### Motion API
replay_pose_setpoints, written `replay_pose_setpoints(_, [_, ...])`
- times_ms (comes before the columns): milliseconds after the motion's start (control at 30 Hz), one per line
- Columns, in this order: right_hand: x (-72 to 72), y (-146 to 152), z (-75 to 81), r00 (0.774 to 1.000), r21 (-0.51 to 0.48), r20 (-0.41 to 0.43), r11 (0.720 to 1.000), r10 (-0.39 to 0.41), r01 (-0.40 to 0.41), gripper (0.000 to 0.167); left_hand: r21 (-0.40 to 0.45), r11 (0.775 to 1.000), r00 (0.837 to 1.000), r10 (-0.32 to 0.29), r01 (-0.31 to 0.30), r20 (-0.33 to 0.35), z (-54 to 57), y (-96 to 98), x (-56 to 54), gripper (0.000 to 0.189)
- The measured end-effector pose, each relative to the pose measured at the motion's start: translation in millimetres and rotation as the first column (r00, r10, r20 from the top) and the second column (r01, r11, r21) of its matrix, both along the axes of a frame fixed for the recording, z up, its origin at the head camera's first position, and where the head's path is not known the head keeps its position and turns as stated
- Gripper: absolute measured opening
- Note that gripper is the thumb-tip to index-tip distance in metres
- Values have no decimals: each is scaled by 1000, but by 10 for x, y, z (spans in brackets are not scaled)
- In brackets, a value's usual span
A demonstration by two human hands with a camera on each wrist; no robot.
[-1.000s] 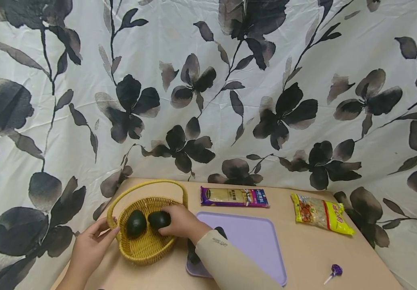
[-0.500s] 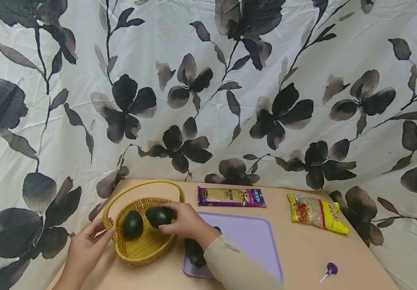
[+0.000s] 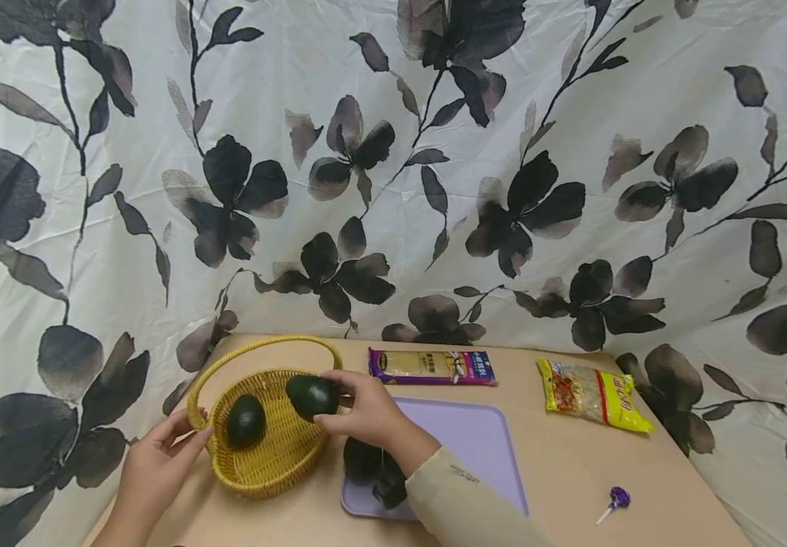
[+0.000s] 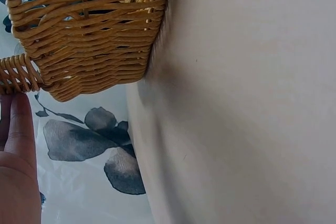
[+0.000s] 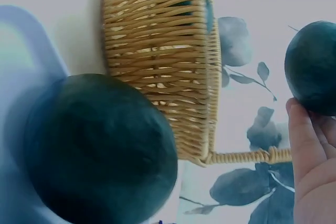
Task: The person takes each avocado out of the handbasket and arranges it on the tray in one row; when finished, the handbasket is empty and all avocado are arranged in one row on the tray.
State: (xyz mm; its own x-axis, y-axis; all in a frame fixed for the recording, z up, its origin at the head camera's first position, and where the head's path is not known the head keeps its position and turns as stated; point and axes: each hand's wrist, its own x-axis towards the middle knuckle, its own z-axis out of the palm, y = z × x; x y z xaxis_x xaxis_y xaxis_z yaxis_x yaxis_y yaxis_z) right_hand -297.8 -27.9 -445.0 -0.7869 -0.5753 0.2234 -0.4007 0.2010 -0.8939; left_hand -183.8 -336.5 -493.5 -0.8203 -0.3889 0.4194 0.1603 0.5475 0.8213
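Note:
In the head view a yellow woven basket (image 3: 257, 486) with an arched handle stands on the table at left. My left hand (image 3: 161, 460) pinches the foot of that handle between thumb and fingers. One dark green avocado (image 3: 246, 422) lies inside the basket. My right hand (image 3: 373, 414) grips a second avocado (image 3: 310, 397) above the basket's right rim; the right wrist view shows this avocado (image 5: 317, 69) held up at the fingertips. Below my right wrist, a dark rounded avocado (image 3: 361, 460) and a black faceted object (image 3: 389, 486) lie on the lilac tray (image 3: 475, 433), partly covered by my arm.
Behind the tray lies a purple pack of noodles (image 3: 432, 367). A yellow food bag (image 3: 595, 395) is at the back right, with a purple-wrapped lollipop (image 3: 615, 500) nearer the front. A floral cloth (image 3: 434, 228) hangs behind the table.
My right hand has lifted the avocado up and rightward, from inside the basket to above its right rim. My left hand keeps its hold on the handle. The view has shifted slightly.

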Motion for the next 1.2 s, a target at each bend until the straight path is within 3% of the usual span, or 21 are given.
replay_pose_setpoints(200, [15, 178, 11, 999, -87, 25, 995, -41, 43, 59, 5, 1000, 1000, -7, 7, -3, 3, -8, -14, 37])
replay_pose_setpoints(400, [22, 397, -32, 994, -98, 27, 989, -109, 111, 61, -7, 1000, 1000, 0, 0, -12, 16, -18, -54, 38])
replay_pose_setpoints(700, [97, 683, -256, 977, -173, 101, 964, -186, 201, 61, -25, 1000, 1000, 12, -12, -28, 20, -12, 11, 36])
replay_pose_setpoints(933, [159, 978, -397, 956, -225, 162, 934, -244, 277, 59, -40, 999, 1000, 22, -22, -5, -20, 5, 10, 33])
replay_pose_setpoints(1200, [212, 1293, -525, 905, -213, 206, 886, -372, 412, 57, -30, 999, 999, 36, -35, 16, -15, 15, 15, 35])
